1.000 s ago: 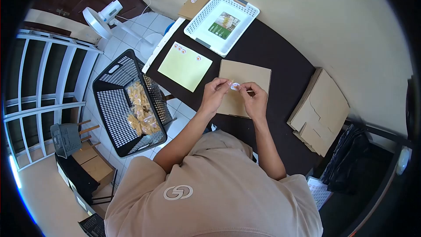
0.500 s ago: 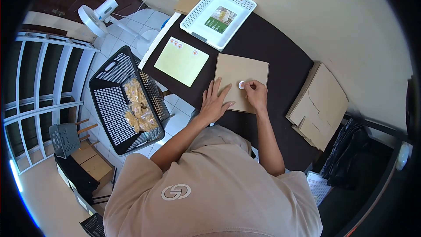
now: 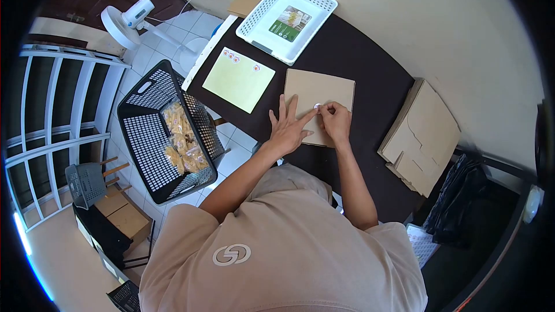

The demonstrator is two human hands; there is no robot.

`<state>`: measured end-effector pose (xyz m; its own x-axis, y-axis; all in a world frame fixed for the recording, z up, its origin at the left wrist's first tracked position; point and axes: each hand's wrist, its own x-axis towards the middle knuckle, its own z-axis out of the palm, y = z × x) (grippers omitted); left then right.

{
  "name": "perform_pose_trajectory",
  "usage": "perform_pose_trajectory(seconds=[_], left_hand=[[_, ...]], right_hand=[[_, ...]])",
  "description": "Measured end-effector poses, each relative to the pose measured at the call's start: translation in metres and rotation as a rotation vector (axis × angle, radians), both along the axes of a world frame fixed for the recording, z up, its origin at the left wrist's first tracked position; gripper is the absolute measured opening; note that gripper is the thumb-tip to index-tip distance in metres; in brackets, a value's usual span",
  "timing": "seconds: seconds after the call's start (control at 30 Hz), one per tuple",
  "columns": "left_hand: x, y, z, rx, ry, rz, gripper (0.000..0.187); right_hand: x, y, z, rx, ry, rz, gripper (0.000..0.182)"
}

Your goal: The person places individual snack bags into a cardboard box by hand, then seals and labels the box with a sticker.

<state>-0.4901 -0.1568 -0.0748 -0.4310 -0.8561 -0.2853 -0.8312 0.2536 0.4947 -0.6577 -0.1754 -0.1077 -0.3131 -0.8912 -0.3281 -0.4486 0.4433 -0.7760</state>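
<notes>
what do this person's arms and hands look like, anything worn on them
The left hand and right hand are bare and ungloved; no watch or bracelet shows. The forearms are uncovered below the short sleeves of a tan fabric shirt, marked on its left side with a pale, rounded, interlocking logo.

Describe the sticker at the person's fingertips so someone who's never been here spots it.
Find the dark table, then the flat brown cardboard before the person. Near its middle, where the left hand and right hand nearly meet, is a small round sticker. Similar ones sit on the yellow sheet and the carton beside the white basket, but no hand touches those.
</notes>
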Motion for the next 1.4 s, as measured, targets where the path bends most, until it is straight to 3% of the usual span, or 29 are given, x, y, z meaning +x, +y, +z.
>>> perform_pose_trajectory(seconds=[0.13,0.43,0.77,1.1,1.23,1.3,1.33,1.37,1.4], left_hand=[[0.001,-0.002,-0.003,-0.013,0.005,-0.017,0.064],[0.000,-0.003,-0.003,-0.016,0.019,0.005,0.064],[-0.005,-0.019,0.006,0.037,-0.086,0.008,0.076],[0.002,-0.013,-0.002,0.022,-0.042,-0.065,0.065],[0.011,-0.015,0.002,0.017,0.038,-0.100,0.055],[0.021,-0.014,-0.005,0.024,0.063,-0.104,0.052],[0.029,-0.015,-0.018,-0.045,0.271,-0.070,0.048],[0.035,-0.014,-0.032,-0.115,0.478,-0.038,0.045],[0.035,-0.007,-0.028,-0.117,0.612,0.156,0.042]], right_hand=[[-0.002,-0.001,-0.013,-0.087,0.060,0.016,0.022],[-0.005,-0.016,0.019,0.129,0.069,0.070,0.031],[-0.020,-0.012,0.017,0.170,-0.156,0.107,0.025],[-0.018,-0.016,0.027,0.227,-0.193,0.058,0.028],[-0.014,-0.016,0.021,0.213,-0.175,0.028,0.030],[-0.017,-0.011,0.012,0.050,-0.241,-0.098,0.027],[-0.018,-0.008,0.020,0.085,-0.358,-0.178,0.028],[-0.024,-0.002,0.005,0.006,-0.225,-0.247,0.029],[-0.032,0.005,-0.009,-0.070,-0.092,-0.317,0.030]])
